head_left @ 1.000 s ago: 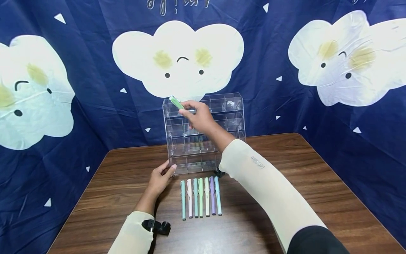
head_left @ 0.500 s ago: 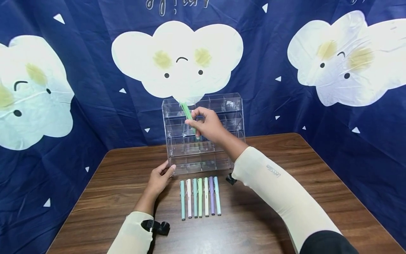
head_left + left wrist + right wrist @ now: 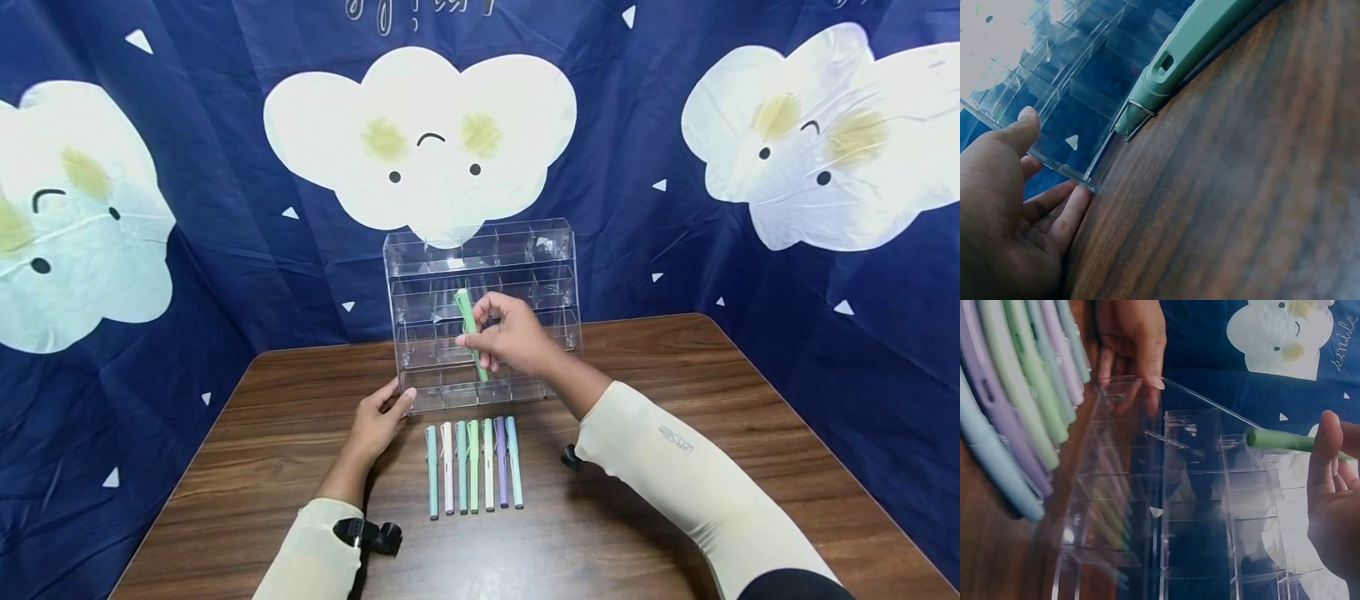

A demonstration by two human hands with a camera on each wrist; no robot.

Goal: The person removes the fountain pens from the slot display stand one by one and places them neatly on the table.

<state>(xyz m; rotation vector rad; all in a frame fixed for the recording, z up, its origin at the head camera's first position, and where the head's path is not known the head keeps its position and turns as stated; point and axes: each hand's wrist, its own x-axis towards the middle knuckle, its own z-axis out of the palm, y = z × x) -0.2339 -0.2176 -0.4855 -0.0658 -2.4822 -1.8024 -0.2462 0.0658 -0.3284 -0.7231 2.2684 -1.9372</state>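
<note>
A clear tiered display rack (image 3: 557, 289) with compartments stands at the back of the table. My right hand (image 3: 519, 335) pinches a green pen (image 3: 466, 312) between thumb and fingers, in front of the rack's lower tiers. The pen is nearly upright, clip end up, leaning a little left; the right wrist view shows its end (image 3: 1280, 440) sticking out past the thumb. At the rack's lower left corner, my left hand (image 3: 379, 422) grips the side edge, thumb in front and other fingers partly hidden behind. Just before the rack lie several pastel pens side by side, including a purple pen (image 3: 502, 463).
The wooden table (image 3: 247, 467) extends around the rack and pens. Behind it hangs a dark blue cloth (image 3: 630, 167) with white clouds. A black wrist camera (image 3: 382, 538) sits on the left sleeve, close to the pen row.
From the rack's top tier, my right hand has come down and slightly right with the green pen, which has turned more upright. The left hand and the row of pens stay put.
</note>
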